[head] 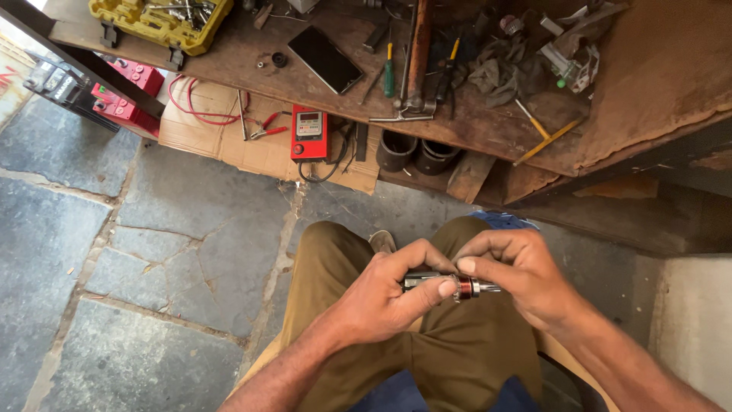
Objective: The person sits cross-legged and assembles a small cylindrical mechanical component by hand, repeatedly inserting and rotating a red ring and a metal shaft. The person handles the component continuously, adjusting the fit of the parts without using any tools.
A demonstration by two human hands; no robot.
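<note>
Overhead, yellow toolbox (156, 27) holding tools, hands (457, 286) gripping small metal part (450, 284)

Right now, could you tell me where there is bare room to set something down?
Bare wood shows on the workbench right of the rag, and between the yellow tool case and the phone. Around the hammer it is crowded. The stone floor below the cardboard is open.

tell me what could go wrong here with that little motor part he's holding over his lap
The small metal rotor is pinched only by fingertips of the left hand and right hand above the knees; a slip could likely drop it onto the stone floor. Its thin shaft end pokes out toward the right palm and might jab it.
</note>
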